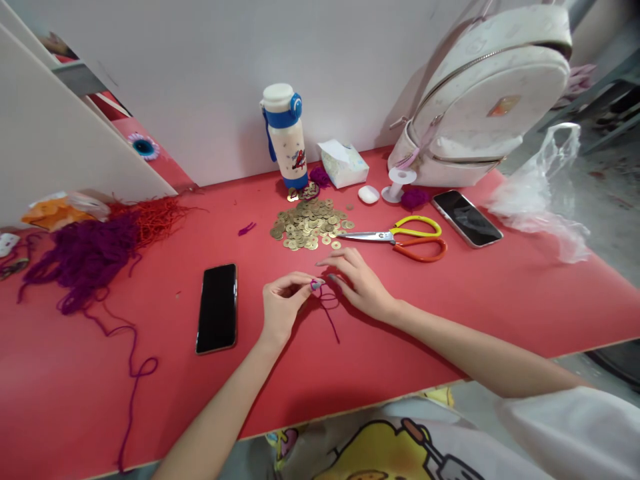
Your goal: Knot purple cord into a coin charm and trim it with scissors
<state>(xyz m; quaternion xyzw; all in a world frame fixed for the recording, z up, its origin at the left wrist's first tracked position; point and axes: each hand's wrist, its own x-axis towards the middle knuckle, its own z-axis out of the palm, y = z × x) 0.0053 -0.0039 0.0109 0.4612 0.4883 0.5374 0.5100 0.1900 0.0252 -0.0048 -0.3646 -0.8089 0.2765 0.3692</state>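
Note:
My left hand pinches one end of a short purple string just above the red table. My right hand meets it from the right, thumb and forefinger closed on the same string, the other fingers spread. The string loops between the hands and trails down toward me. A pile of brass coins lies just beyond the hands. Yellow-and-orange scissors rest to the right of the coins, blades pointing left.
A black phone lies left of my hands, another phone at the right. Purple and red yarn is heaped at the left. A bottle, tissue pack, white spool, backpack and plastic bag line the back.

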